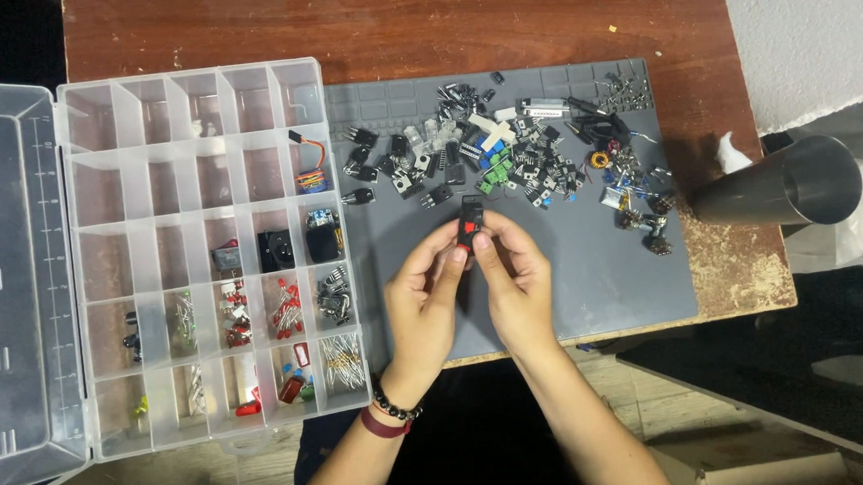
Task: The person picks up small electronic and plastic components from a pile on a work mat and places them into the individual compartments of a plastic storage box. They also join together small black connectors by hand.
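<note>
Both hands share a grip on a small black-and-red switch (469, 223): the left hand (426, 294) and right hand (514, 285) pinch it with their fingertips above a grey mat (610, 272). Beyond them lies a heap of loose electronic parts (506, 155). A clear compartment box (201, 255) sits open to the left on the brown wooden table (390, 18); a grey metal cup (793, 189) lies at the right edge.

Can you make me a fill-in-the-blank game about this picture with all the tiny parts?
1. Both hands, the left hand and the right hand, hold one small black and ____ part.
2. The pile of loose parts lies on a ____ mat.
3. The clear organizer box has its lid ____.
4. A bead bracelet is on the ____ wrist.

Missing words: red; grey; open; left
</note>
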